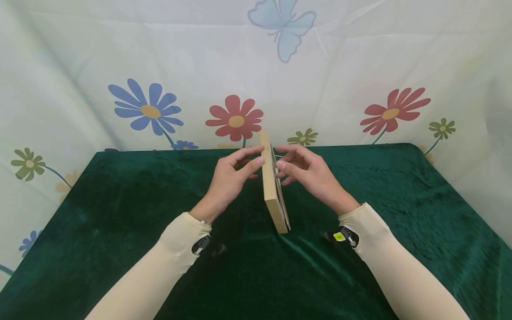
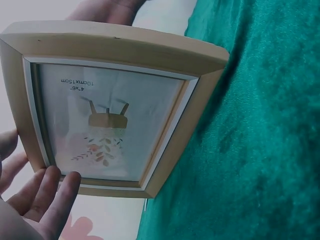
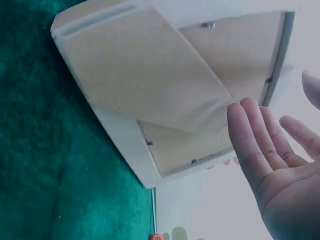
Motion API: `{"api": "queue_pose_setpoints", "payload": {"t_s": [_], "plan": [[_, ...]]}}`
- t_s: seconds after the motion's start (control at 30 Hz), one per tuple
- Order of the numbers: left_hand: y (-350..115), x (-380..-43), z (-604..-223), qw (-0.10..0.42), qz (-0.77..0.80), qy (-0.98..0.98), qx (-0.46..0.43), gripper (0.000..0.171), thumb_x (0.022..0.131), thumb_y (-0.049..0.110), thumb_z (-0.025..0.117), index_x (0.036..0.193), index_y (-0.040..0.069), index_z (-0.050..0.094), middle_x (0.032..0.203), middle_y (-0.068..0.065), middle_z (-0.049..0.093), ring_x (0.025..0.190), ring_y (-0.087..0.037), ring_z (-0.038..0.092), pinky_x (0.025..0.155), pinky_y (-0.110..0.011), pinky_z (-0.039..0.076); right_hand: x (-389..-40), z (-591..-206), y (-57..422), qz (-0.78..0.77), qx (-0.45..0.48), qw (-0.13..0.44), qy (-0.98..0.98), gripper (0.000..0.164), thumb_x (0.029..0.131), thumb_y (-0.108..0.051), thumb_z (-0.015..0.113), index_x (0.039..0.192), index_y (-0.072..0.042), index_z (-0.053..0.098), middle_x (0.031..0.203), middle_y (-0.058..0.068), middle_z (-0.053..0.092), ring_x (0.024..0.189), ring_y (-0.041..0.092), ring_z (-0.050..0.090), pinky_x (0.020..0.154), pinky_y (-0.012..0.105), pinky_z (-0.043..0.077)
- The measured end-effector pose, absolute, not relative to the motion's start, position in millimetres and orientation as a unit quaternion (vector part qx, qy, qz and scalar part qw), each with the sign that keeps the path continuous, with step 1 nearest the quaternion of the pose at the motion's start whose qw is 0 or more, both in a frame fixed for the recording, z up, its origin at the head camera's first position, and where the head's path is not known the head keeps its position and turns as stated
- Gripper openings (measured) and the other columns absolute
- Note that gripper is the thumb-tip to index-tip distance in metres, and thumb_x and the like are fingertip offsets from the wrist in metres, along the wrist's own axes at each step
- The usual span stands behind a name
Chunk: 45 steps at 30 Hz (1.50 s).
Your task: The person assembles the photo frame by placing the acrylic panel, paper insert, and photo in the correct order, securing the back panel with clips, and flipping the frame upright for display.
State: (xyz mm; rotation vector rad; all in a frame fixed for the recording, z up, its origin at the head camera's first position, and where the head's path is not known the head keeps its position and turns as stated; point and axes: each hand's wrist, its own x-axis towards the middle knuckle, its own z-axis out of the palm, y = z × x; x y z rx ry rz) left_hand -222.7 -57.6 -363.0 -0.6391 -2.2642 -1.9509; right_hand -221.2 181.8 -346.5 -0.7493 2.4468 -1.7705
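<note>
A light wooden picture frame [image 1: 269, 178] stands on edge between my hands, its front turned to my left. My left hand [image 1: 226, 178] holds its upper edge with thumb and index finger. In the left wrist view other fingers [image 2: 64, 197] lie over the front, which shows a printed insert [image 2: 107, 120]. Behind the frame is my right hand [image 1: 306, 171], its fingertips close to the back. The right wrist view shows these fingers [image 3: 245, 135] fairly straight at the tip of the brown stand flap [image 3: 140, 70]; whether they touch it I cannot tell.
A dark green velvet cloth [image 1: 140, 249] covers the table. Behind it hangs a white curtain [image 1: 328, 89] printed with flowers and a butterfly. A dark strap with a small camera shows at each sleeve cuff [image 1: 352, 235].
</note>
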Motion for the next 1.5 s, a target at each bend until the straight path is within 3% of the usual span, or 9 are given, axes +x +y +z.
{"api": "queue_pose_setpoints", "payload": {"t_s": [0.2,0.37,0.53,0.9,1.5], "plan": [[-54.9,-222.9,-363.3,0.038,-0.639,-0.736,-0.221,0.041,0.108,0.023,0.067,0.147,0.014,0.064,0.14,-0.001,0.065,0.115,-0.022,0.066,0.093,-0.038,0.06,-217.1,-342.6,181.5,-0.555,-0.243,0.009,0.796,0.05,0.104,-0.031,0.072,0.15,-0.018,0.058,0.118,0.008,0.068,0.104,0.029,0.073,0.086,0.043,0.063],[-53.2,-222.2,-362.6,0.042,-0.639,-0.737,-0.216,0.041,0.106,0.023,0.07,0.145,0.014,0.065,0.134,-0.002,0.068,0.113,-0.024,0.066,0.093,-0.038,0.061,-216.1,-341.3,182.9,-0.558,-0.251,0.005,0.791,0.049,0.105,-0.028,0.072,0.151,-0.019,0.058,0.119,0.009,0.067,0.104,0.033,0.073,0.086,0.043,0.063],[-51.9,-221.0,-361.7,0.042,-0.629,-0.746,-0.212,0.041,0.105,0.024,0.072,0.144,0.015,0.067,0.133,-0.001,0.068,0.112,-0.023,0.066,0.093,-0.037,0.061,-215.1,-340.3,184.0,-0.555,-0.256,0.001,0.792,0.046,0.105,-0.028,0.07,0.15,-0.021,0.06,0.121,0.008,0.068,0.101,0.028,0.073,0.087,0.044,0.063],[-51.3,-221.3,-370.0,0.031,-0.628,-0.749,-0.209,0.038,0.104,0.024,0.072,0.141,0.014,0.068,0.134,0.001,0.068,0.115,-0.025,0.066,0.094,-0.036,0.06,-218.2,-336.5,190.8,-0.554,-0.259,0.015,0.791,0.044,0.106,-0.023,0.068,0.147,-0.016,0.058,0.124,0.011,0.064,0.108,0.03,0.071,0.088,0.044,0.062],[-41.4,-219.9,-397.5,-0.061,-0.622,-0.768,-0.141,0.045,0.102,0.016,0.075,0.145,0.007,0.063,0.137,-0.012,0.066,0.111,-0.025,0.072,0.09,-0.037,0.062,-219.1,-326.5,199.6,-0.486,-0.246,0.021,0.838,0.04,0.107,-0.029,0.064,0.145,-0.016,0.059,0.149,0.009,0.052,0.124,0.034,0.063,0.099,0.055,0.056]]}}
